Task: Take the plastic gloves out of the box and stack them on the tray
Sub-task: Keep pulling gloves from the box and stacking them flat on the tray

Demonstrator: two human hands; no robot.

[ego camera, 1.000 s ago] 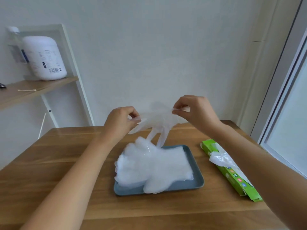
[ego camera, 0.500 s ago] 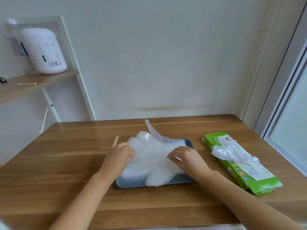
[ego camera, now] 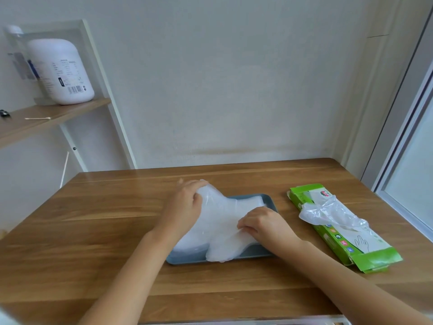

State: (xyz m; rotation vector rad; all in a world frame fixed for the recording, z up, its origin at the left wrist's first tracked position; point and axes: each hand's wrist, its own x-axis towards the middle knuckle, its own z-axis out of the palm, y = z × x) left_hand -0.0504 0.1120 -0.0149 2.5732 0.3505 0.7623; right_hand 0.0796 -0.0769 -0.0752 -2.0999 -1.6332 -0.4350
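Observation:
A blue-grey tray sits mid-table with a stack of clear plastic gloves on it; one cuff hangs over the tray's front rim. My left hand lies on the stack's left end, its fingers bent over the far edge and pressing down. At the stack's right front, my right hand has its fingers curled and pinches the top glove. The green glove box lies flat to the right of the tray, and a crumpled glove sticks out of its opening.
The wooden table meets a white wall at the back. A shelf at the upper left carries a large white bottle and a cotton swab. A window frame runs along the right side.
The glove held up between both hands came down onto the stack. My left hand then slid toward the far left end, and my right hand stayed at the right front.

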